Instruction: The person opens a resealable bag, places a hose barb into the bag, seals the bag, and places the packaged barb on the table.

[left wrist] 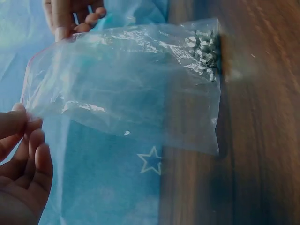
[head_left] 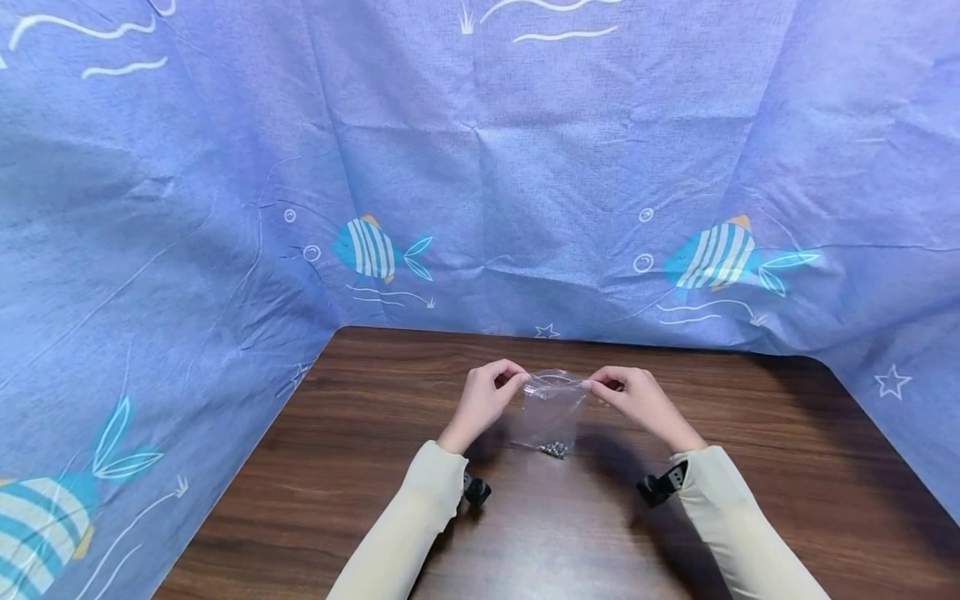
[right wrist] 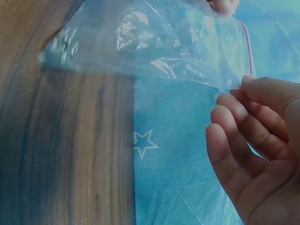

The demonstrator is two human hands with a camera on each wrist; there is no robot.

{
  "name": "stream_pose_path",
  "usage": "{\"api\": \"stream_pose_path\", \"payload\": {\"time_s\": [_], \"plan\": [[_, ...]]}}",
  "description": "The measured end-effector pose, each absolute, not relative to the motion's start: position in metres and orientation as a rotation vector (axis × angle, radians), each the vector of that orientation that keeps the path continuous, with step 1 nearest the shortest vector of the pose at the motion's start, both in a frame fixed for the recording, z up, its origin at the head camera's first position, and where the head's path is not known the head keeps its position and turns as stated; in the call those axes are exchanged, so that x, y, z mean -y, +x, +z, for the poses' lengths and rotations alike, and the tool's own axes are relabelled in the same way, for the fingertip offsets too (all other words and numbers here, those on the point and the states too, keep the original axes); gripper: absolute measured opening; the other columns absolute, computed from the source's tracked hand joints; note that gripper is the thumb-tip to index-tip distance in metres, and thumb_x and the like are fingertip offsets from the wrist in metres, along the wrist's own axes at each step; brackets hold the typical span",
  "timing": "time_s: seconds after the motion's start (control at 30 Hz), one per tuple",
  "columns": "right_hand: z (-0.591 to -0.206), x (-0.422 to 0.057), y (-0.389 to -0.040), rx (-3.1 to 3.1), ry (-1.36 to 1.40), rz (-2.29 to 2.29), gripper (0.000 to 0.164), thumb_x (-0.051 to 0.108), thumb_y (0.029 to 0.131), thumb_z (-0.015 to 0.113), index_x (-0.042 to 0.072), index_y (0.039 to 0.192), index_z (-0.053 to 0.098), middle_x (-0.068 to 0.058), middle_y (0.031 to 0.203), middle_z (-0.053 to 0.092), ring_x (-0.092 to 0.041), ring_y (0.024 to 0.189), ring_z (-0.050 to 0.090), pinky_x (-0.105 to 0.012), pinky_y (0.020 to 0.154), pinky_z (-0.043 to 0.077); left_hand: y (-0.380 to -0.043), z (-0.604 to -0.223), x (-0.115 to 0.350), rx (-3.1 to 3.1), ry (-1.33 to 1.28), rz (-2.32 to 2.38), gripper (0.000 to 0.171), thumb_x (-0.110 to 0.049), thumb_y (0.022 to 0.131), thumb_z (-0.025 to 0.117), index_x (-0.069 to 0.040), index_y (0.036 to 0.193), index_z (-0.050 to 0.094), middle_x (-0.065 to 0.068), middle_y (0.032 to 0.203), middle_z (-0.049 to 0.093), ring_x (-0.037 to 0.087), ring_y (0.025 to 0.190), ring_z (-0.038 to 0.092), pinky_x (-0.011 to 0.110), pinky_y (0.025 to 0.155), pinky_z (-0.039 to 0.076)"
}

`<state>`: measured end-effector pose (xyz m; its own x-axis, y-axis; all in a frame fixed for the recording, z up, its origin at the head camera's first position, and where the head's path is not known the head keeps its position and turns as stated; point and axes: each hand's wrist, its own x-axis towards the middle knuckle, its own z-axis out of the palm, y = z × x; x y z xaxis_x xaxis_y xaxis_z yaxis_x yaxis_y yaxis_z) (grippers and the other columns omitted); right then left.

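A clear zip bag (head_left: 550,414) hangs upright between the two hands, its mouth edge at the top. My left hand (head_left: 487,396) pinches one top corner between thumb and forefinger. The opposite top corner is pinched by my right hand (head_left: 633,397). In the left wrist view, a red line runs along the bag's mouth beside the left fingertips (left wrist: 18,115). Several small silvery metal pieces (left wrist: 204,52) are gathered in one bottom corner of the bag. The right wrist view shows the right thumb (right wrist: 267,91) against the bag's red-lined edge, the other fingers loosely bent below it.
A dark brown wood-grain table (head_left: 360,400) lies under the hands. Behind it and at both sides hangs a blue cloth (head_left: 555,208) printed with fish and stars. Each wrist carries a small black camera, one of them the right wrist camera (head_left: 660,485).
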<state>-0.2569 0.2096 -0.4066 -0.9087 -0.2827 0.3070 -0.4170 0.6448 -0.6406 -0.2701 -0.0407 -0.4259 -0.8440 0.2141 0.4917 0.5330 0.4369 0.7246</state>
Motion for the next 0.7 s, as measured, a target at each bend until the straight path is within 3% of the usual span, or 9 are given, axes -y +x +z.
{"api": "stream_pose_path", "payload": {"time_s": [0.27, 0.7], "plan": [[-0.409, -0.208, -0.257, 2.665, 0.527, 1.236, 0.016, 0.023, 0.092, 0.065, 0.009, 0.093, 0.073, -0.003, 0.077, 0.066, -0.002, 0.063, 0.049, -0.022, 0.058, 0.041, -0.271, -0.424, 0.042, 2.414, -0.613, -1.417, 0.010, -0.015, 0.089, 0.068, -0.007, 0.088, 0.074, 0.005, 0.074, 0.070, 0.013, 0.062, 0.056, 0.017, 0.057, 0.041], [-0.418, -0.201, -0.258, 2.569, 0.539, 1.181, 0.009, 0.014, 0.091, 0.066, 0.006, 0.090, 0.070, -0.005, 0.082, 0.070, 0.001, 0.067, 0.053, -0.020, 0.063, 0.045, -0.270, -0.424, 0.043, 2.423, -0.630, -1.370, 0.006, -0.011, 0.088, 0.068, -0.006, 0.086, 0.073, 0.005, 0.079, 0.071, 0.007, 0.068, 0.056, 0.018, 0.065, 0.046]]}}
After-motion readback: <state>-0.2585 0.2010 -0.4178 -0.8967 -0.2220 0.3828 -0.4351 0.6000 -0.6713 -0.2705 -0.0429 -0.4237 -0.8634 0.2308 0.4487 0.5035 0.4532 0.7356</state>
